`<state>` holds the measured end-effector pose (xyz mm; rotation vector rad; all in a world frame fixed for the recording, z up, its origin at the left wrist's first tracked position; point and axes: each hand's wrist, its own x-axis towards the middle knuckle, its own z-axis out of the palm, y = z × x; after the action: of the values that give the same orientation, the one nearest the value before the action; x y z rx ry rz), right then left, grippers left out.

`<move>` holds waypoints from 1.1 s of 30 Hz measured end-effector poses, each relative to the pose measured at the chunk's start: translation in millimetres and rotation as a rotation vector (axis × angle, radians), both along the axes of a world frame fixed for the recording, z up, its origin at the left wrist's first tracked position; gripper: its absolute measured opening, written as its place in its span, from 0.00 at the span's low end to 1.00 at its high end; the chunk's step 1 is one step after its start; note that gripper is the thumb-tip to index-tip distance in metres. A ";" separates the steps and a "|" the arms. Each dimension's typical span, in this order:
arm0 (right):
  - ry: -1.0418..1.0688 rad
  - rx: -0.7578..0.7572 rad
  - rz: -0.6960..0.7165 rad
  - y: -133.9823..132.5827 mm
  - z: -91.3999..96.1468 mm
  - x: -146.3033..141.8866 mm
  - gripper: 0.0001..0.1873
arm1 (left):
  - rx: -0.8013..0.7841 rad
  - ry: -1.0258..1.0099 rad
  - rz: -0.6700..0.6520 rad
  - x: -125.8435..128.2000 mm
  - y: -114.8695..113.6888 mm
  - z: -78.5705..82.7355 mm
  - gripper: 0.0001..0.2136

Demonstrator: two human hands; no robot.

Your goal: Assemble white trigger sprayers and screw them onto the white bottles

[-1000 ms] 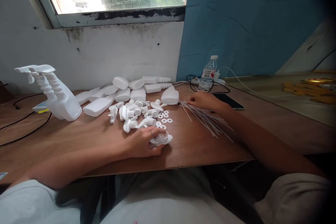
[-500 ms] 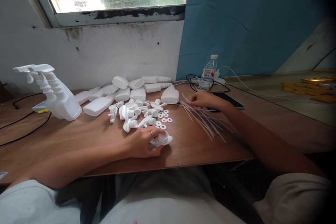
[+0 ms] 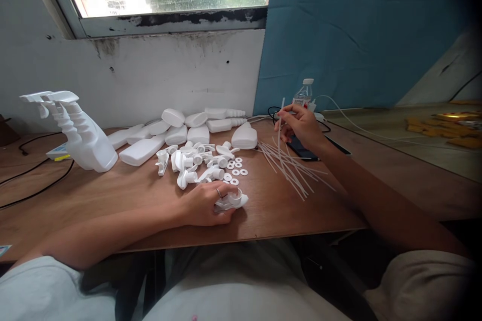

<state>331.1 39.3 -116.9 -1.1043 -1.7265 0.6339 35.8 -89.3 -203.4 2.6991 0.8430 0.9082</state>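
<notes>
I see two white bottles (image 3: 92,148) standing near the table's (image 3: 278,218) left end, spray tops on. About eleven more white bottles (image 3: 143,150) lie along the back edge. Their walls hide what is inside. One clear bottle (image 3: 306,92) with a white cap stands by the back edge too, partly behind my right hand (image 3: 291,118), so I can't tell how full it is.

My left hand (image 3: 205,204) is closed around one white spray top (image 3: 238,201), near the middle of the front edge. Behind it is a heap of spray tops (image 3: 184,163), too jumbled to count, and at least seven flat white rings (image 3: 244,172). My right hand pinches one thin straw (image 3: 279,133), held nearly upright. Many more straws (image 3: 299,178) lie crisscrossed below, beside a dark phone (image 3: 301,149).
</notes>
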 end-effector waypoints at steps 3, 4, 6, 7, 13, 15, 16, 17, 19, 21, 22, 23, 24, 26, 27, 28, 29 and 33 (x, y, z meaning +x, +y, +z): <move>0.146 0.094 0.058 -9.8 1.8 -8.7 0.20 | -0.002 0.011 0.003 0.4 -0.1 0.9 0.17; 0.156 0.104 0.068 -12.0 1.4 -11.2 0.21 | -0.006 0.017 0.011 0.5 -0.4 1.3 0.17; 0.142 0.084 0.081 -14.1 -0.3 -14.5 0.21 | -0.026 0.036 0.038 0.6 -1.5 2.2 0.17; 0.124 0.064 0.083 -13.9 -1.5 -14.9 0.20 | -0.040 0.047 0.055 0.7 -2.2 2.6 0.18; -0.049 -0.025 0.196 -3.3 -8.4 -5.7 0.19 | -0.086 0.037 0.094 0.4 -4.6 3.5 0.19; -0.094 -0.079 0.253 -1.6 -10.7 -4.7 0.21 | -0.077 0.029 0.071 0.1 -3.8 2.6 0.17; -0.088 -0.088 0.272 -1.8 -11.7 -5.5 0.22 | -0.069 0.026 0.062 -0.1 -3.2 2.0 0.16; -0.063 -0.079 0.284 -2.6 -12.7 -7.0 0.24 | -0.064 0.026 0.057 -0.2 -2.7 1.5 0.16; 0.013 -0.034 0.301 -4.9 -13.8 -11.1 0.27 | -0.066 0.029 0.055 -0.4 -1.9 0.9 0.16; 0.067 0.000 0.311 -6.9 -13.8 -14.4 0.27 | -0.075 0.032 0.057 -0.2 -1.7 0.9 0.16; 0.071 -0.001 0.313 -7.5 -13.3 -15.2 0.27 | -0.076 0.031 0.057 -0.1 -1.8 1.0 0.16; 0.049 -0.019 0.314 -7.8 -12.6 -15.4 0.27 | -0.073 0.029 0.054 0.0 -2.0 1.2 0.16; -0.003 -0.054 0.317 -8.1 -11.8 -15.0 0.27 | -0.065 0.025 0.048 0.1 -2.1 1.3 0.16; -0.185 -0.160 0.332 -8.5 -10.3 -13.7 0.26 | -0.049 0.024 0.040 0.3 -2.6 1.5 0.16; -0.296 -0.216 0.341 -8.8 -9.8 -13.1 0.25 | -0.048 0.029 0.043 0.4 -2.9 1.5 0.16; -0.401 -0.263 0.352 -9.2 -9.6 -12.9 0.24 | -0.052 0.033 0.056 0.5 -3.2 1.6 0.17; -0.484 -0.293 0.364 -9.7 -9.9 -13.0 0.24 | -0.061 0.038 0.076 0.5 -3.5 1.6 0.18; -0.440 -0.318 0.463 -11.8 -14.9 -18.9 0.25 | -0.095 0.053 0.116 -0.2 -3.9 1.5 0.26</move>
<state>312.1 27.5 -131.8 -1.1216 -2.3557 1.0365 35.5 -93.2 -201.9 2.6263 1.0366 0.7996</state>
